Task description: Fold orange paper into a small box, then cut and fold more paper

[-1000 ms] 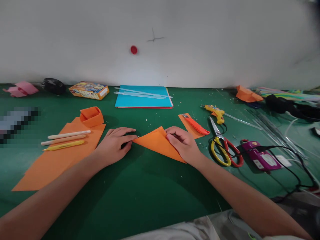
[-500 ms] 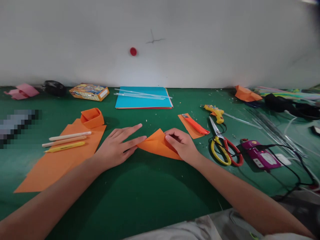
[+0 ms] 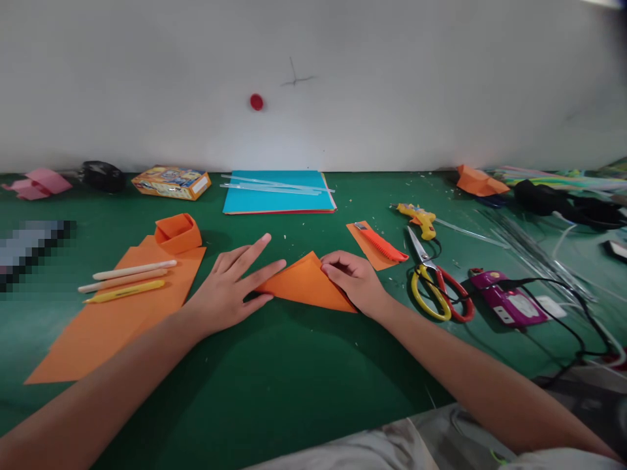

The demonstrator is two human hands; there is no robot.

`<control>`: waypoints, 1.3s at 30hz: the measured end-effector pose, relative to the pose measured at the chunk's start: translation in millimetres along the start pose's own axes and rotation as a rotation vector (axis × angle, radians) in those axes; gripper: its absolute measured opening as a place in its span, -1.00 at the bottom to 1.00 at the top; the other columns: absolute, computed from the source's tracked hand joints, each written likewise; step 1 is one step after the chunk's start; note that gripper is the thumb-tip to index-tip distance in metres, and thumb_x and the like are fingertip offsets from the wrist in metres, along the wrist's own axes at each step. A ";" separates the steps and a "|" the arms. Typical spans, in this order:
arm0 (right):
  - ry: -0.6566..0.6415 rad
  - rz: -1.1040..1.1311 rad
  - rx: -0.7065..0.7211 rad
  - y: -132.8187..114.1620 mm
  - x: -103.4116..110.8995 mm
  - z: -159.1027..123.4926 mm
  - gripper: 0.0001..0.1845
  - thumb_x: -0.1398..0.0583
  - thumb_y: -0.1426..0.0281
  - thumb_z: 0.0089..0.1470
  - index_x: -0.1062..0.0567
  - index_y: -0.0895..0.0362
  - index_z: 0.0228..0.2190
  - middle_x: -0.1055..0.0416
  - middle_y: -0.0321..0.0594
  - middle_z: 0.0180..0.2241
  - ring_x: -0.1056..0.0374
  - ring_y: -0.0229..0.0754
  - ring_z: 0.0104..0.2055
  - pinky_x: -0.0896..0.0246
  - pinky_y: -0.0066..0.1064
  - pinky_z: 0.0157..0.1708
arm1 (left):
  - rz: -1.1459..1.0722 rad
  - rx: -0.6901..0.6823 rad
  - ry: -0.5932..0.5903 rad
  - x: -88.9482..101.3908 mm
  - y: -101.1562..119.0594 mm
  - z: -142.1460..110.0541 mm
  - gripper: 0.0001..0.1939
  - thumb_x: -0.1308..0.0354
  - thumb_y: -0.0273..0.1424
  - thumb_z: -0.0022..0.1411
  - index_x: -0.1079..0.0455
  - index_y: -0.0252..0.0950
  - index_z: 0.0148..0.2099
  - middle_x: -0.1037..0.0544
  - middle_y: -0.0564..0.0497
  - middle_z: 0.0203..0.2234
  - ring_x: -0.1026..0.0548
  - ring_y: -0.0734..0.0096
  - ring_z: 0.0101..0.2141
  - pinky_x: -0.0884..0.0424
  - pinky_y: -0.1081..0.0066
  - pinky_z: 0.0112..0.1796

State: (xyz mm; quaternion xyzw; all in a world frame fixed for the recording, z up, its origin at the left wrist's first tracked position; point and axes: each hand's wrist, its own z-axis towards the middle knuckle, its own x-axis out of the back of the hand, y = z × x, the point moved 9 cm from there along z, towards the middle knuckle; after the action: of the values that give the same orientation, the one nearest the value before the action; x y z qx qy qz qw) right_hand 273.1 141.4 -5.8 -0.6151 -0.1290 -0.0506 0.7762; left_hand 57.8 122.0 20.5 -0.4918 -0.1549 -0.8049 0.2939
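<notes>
A folded piece of orange paper, roughly triangular, lies on the green table between my hands. My right hand pinches its right side, thumb and fingertips near the upper fold. At the paper's left corner is my left hand, its fingers spread and the fingertips touching the paper's edge. Left of that hand, a large orange sheet carries a yellow pen, two pale sticks and a folded orange paper piece.
Right of my hands are an orange box cutter on a paper scrap, scissors, a yellow glue gun and a purple power socket with black cables. Blue paper sheets and a small box stand behind, near the wall.
The left part of the orange paper now lies flatter and reaches further left. My left thumb and fingers have spread apart around its corner; the right hand keeps its pinch.
</notes>
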 end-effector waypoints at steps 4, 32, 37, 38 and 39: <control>-0.015 0.043 -0.048 7.2 -1.4 1.4 -0.80 -0.25 0.20 0.12 -0.56 0.07 -0.37 -0.53 -0.25 -0.34 -0.41 -0.18 -0.30 -0.32 -0.30 -0.24 | -0.017 -0.053 0.034 3.9 4.2 -1.5 -0.43 -0.18 -0.40 0.38 -0.25 0.17 0.35 -0.23 0.01 0.39 -0.41 0.05 0.21 -0.31 0.10 0.14; 0.065 0.137 -0.121 23.5 10.8 8.5 -0.76 -0.28 0.15 0.06 -0.57 0.08 -0.39 -0.44 -0.29 -0.42 -0.29 -0.22 -0.37 -0.22 -0.35 -0.32 | -0.123 -0.137 0.058 8.9 16.7 2.8 -0.86 -0.17 -0.43 0.38 -0.57 -0.16 -0.19 -0.60 -0.03 -0.05 -0.56 0.25 -0.14 -0.37 0.22 -0.12; 0.090 0.110 -0.126 25.6 17.7 11.2 -0.71 -0.26 0.11 0.06 -0.54 0.09 -0.39 -0.42 -0.28 -0.44 -0.26 -0.23 -0.43 -0.19 -0.36 -0.41 | -0.099 -0.101 0.010 1.1 11.3 1.9 -0.79 -0.14 -0.45 0.37 -0.60 -0.11 -0.13 -0.60 -0.03 -0.03 -0.55 0.20 -0.09 -0.38 0.19 -0.08; 0.091 0.097 -0.123 25.4 18.1 11.4 -0.71 -0.26 0.11 0.06 -0.54 0.09 -0.39 -0.43 -0.28 -0.44 -0.27 -0.23 -0.42 -0.19 -0.36 -0.41 | -0.101 -0.100 0.007 0.8 11.3 2.1 -0.79 -0.14 -0.45 0.37 -0.60 -0.11 -0.13 -0.60 -0.02 -0.03 -0.55 0.21 -0.09 -0.38 0.18 -0.07; 0.091 0.080 -0.119 25.0 18.2 11.6 -0.70 -0.25 0.10 0.07 -0.54 0.08 -0.39 -0.44 -0.27 -0.43 -0.28 -0.22 -0.42 -0.20 -0.36 -0.42 | -0.106 -0.103 0.006 1.0 11.8 2.4 -0.78 -0.13 -0.45 0.37 -0.60 -0.11 -0.13 -0.61 -0.01 -0.03 -0.56 0.21 -0.09 -0.39 0.18 -0.07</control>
State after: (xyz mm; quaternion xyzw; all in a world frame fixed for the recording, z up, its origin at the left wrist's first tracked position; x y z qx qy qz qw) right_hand 295.0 160.0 -22.1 -0.6618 -0.0657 -0.0548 0.7448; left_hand 66.6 113.8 22.0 -0.4949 -0.1379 -0.8277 0.2258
